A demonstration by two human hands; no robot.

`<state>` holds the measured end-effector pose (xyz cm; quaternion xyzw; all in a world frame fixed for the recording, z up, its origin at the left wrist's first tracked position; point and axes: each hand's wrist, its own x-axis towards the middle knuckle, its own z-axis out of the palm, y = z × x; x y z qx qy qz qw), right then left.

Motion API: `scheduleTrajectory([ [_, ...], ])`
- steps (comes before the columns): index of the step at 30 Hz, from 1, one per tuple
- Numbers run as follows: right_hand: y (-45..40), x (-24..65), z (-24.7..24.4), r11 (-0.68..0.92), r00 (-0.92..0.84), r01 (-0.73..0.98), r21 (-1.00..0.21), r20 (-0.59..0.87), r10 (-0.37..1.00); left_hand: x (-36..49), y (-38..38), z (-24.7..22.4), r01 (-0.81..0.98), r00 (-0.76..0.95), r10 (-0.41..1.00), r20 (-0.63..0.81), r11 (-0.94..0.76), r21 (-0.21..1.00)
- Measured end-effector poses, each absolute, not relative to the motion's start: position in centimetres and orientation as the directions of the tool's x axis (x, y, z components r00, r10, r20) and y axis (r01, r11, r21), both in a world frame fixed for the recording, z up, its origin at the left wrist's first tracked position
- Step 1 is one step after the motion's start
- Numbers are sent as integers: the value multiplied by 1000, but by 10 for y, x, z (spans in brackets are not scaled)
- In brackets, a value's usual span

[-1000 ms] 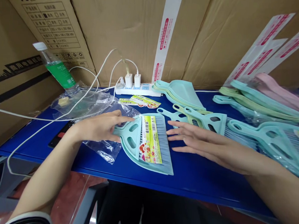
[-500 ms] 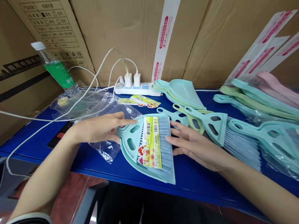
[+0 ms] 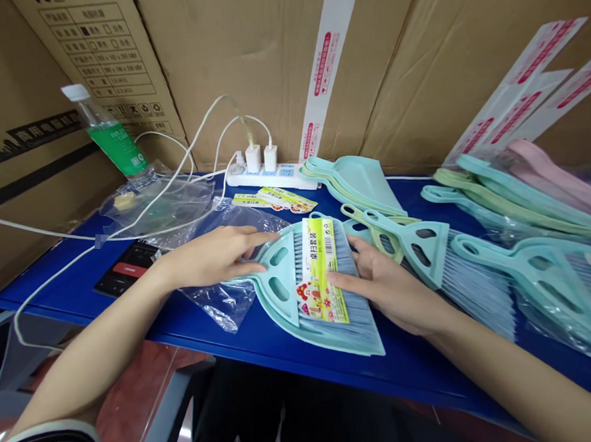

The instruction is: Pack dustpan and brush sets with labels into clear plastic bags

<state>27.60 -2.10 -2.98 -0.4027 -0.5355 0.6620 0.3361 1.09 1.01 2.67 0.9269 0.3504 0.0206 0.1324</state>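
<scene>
A light-blue dustpan (image 3: 269, 316) lies near the table's front edge, with a matching hand brush (image 3: 274, 266) on top of it. Across the bristles sits a yellow-green label card (image 3: 317, 269). My right hand (image 3: 386, 280) grips the bristle end, thumb over the card and fingers mostly hidden at the far side. At the handle end, my left hand (image 3: 218, 256) is closed, index finger and thumb reaching onto the brush. Film of a clear plastic bag (image 3: 223, 306) bunches beneath that hand; the handles are hidden there.
Behind are stacked dustpans (image 3: 362, 182), loose label cards (image 3: 277, 198) and a power strip (image 3: 278, 175). Loose brushes (image 3: 424, 245) and bagged sets (image 3: 538, 262) lie to the right. On the left are a bottle (image 3: 114, 143), white cables (image 3: 164, 203) and a dark phone (image 3: 125, 270).
The dustpan and brush have shifted right and turned slightly. My right hand has closed over their bristle end, thumb on the card. My left hand and the bag have moved a little right.
</scene>
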Motion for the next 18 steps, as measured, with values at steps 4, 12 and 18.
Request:
scheduleTrajectory([
  [4, -21, 277, -28, -220, -473, -28, -975, -181, 862, 15, 8, 23, 666, 732, 678, -58, -696, 269],
  [12, -20, 281, -30, -229, -450, -69, -971, -175, 876, 15, 8, 25, 666, 705, 709, -13, -655, 358],
  [18, -19, 283, -24, -172, -447, -24, -985, -143, 883, 6, 10, 35, 634, 700, 713, -28, -603, 483],
])
